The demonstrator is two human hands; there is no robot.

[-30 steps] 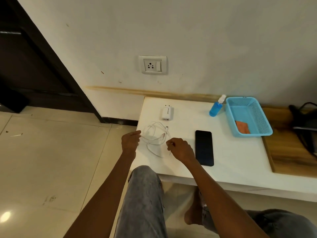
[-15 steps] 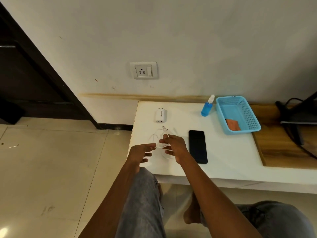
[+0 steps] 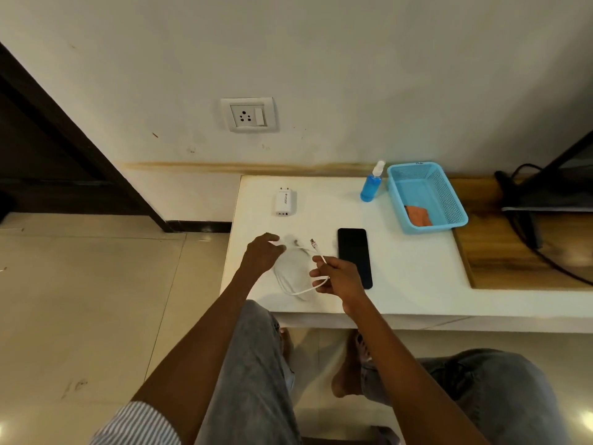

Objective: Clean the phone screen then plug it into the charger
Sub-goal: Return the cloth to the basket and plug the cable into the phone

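The black phone (image 3: 354, 256) lies screen up on the white table (image 3: 407, 271). Left of it sits a loose coil of white charging cable (image 3: 290, 279). My right hand (image 3: 337, 276) pinches the cable near one end, and the connector tip (image 3: 313, 243) sticks up past my fingers beside the phone. My left hand (image 3: 263, 252) reaches over the coil's far left side, its blurred fingertips touching the cable. The white charger adapter (image 3: 285, 203) lies apart near the table's back edge. A wall socket (image 3: 248, 114) is above it.
A blue spray bottle (image 3: 370, 184) stands at the back beside a blue mesh basket (image 3: 394, 191) holding an orange cloth (image 3: 418, 216). To the right, dark cables (image 3: 526, 226) cross a wooden surface (image 3: 500, 261). My knees are under the table's front edge.
My left hand let go of the cable, opened, then moved forward onto the coil. My right hand lifted the cable end toward the phone. The coil has shifted and stretched.
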